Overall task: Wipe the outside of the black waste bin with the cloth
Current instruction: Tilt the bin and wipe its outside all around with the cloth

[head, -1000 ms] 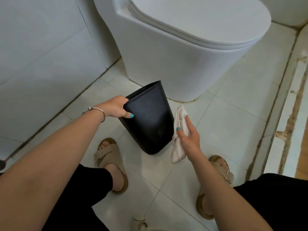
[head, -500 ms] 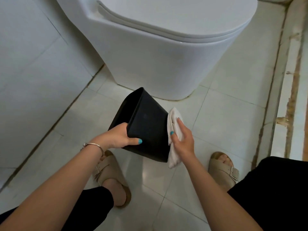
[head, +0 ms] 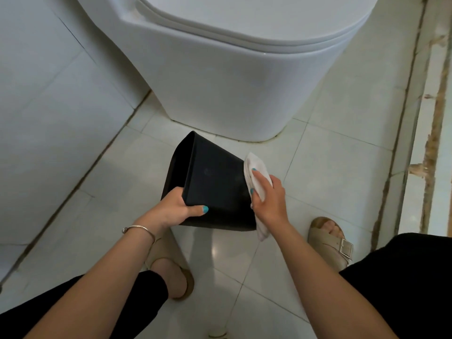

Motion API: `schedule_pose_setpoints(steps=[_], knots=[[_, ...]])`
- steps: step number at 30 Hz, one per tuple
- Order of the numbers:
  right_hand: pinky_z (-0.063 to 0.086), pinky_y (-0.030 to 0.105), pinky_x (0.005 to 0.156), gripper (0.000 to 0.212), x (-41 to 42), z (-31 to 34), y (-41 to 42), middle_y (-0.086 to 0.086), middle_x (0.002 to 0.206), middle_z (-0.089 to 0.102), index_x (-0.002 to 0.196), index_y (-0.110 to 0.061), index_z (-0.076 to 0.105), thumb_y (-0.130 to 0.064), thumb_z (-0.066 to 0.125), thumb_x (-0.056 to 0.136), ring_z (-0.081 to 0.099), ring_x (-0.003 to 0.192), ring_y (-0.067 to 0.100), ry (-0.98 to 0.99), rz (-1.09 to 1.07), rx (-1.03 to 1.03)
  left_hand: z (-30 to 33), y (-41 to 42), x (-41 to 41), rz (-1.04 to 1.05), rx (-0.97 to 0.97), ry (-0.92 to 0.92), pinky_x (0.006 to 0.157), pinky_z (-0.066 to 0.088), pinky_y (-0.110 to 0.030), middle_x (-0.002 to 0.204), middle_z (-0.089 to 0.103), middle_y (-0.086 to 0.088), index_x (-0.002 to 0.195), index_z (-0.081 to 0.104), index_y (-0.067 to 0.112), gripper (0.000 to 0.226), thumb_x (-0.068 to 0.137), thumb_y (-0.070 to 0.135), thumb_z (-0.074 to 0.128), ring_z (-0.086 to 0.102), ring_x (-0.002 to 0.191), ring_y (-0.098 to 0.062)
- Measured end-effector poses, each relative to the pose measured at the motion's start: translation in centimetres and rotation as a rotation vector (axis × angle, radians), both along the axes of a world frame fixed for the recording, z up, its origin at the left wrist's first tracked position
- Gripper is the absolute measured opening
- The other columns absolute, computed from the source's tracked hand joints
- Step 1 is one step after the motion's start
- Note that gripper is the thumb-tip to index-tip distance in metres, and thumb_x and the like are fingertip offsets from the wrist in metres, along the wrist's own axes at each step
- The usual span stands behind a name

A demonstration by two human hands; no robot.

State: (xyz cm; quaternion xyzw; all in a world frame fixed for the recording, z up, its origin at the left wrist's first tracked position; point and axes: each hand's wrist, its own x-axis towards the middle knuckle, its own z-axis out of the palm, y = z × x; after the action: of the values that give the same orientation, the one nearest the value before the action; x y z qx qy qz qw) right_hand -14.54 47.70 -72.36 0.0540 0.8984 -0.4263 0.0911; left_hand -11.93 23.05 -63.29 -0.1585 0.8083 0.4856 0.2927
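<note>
The black waste bin is lifted off the floor and tipped on its side, its open mouth facing left and its base to the right. My left hand grips the bin's rim at the near corner, thumb on the outer wall. My right hand holds a white cloth and presses it against the bin's base end on the right. The cloth's lower tail hangs below my wrist.
A white toilet stands just beyond the bin. A white tiled wall runs along the left. My feet in beige sandals rest on the glossy tiled floor below. A raised threshold with brown stains lines the right side.
The bin has been tipped from nearly upright onto its side and lifted. My right hand with the cloth moved from beside the bin onto its base end. The view shifted closer.
</note>
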Motion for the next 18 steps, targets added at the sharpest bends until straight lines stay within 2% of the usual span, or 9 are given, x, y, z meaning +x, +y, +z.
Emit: schedule_pose_setpoints(steps=[2, 8, 11, 14, 18], knots=[[0.044, 0.035, 0.102, 0.057, 0.3, 0.7, -1.1, -0.001, 0.143, 0.032, 0.143, -0.046, 0.038, -0.020, 0.056, 0.095, 0.037, 0.122, 0.023, 0.024, 0.040, 0.028, 0.0, 0.1, -0.3, 0.029, -0.003, -0.001, 0.102, 0.048, -0.046, 0.115, 0.068, -0.003, 0.121, 0.062, 0.016, 0.049, 0.077, 0.025, 0.082, 0.062, 0.109, -0.021], [0.041, 0.029, 0.099, 0.058, 0.9, 2.6, -2.9, -0.005, 0.142, 0.032, 0.141, -0.047, 0.040, -0.021, 0.058, 0.092, 0.037, 0.119, 0.020, 0.187, 0.214, -0.019, 0.4, 0.7, -0.8, 0.033, 0.002, 0.036, 0.102, 0.047, -0.047, 0.112, 0.070, -0.005, 0.116, 0.066, 0.015, 0.041, 0.078, 0.019, 0.081, 0.063, 0.108, -0.024], [0.041, 0.028, 0.097, 0.053, 0.2, 1.5, -1.6, -0.003, 0.141, 0.033, 0.140, -0.045, 0.041, -0.023, 0.057, 0.094, 0.039, 0.120, 0.021, 0.127, 0.179, 0.005, 0.4, 0.3, -0.6, 0.017, -0.015, 0.020, 0.103, 0.047, -0.047, 0.113, 0.069, -0.005, 0.113, 0.066, 0.018, 0.036, 0.080, 0.019, 0.079, 0.062, 0.109, -0.023], [0.044, 0.033, 0.097, 0.048, -1.2, 0.5, -0.2, 0.002, 0.140, 0.036, 0.140, -0.042, 0.042, -0.026, 0.055, 0.096, 0.043, 0.120, 0.027, -0.004, 0.023, 0.034, 0.7, 0.4, -0.9, 0.014, -0.007, 0.019, 0.104, 0.047, -0.046, 0.113, 0.068, -0.003, 0.113, 0.066, 0.019, 0.034, 0.081, 0.020, 0.078, 0.061, 0.110, -0.022], [0.047, 0.037, 0.098, 0.049, -1.7, 0.8, -0.7, 0.002, 0.139, 0.035, 0.140, -0.043, 0.040, -0.025, 0.055, 0.096, 0.041, 0.120, 0.027, -0.041, -0.006, 0.071, 1.0, 0.9, -1.5, 0.012, -0.033, 0.011, 0.101, 0.048, -0.042, 0.110, 0.068, -0.001, 0.114, 0.065, 0.017, 0.035, 0.082, 0.021, 0.078, 0.061, 0.106, -0.019]])
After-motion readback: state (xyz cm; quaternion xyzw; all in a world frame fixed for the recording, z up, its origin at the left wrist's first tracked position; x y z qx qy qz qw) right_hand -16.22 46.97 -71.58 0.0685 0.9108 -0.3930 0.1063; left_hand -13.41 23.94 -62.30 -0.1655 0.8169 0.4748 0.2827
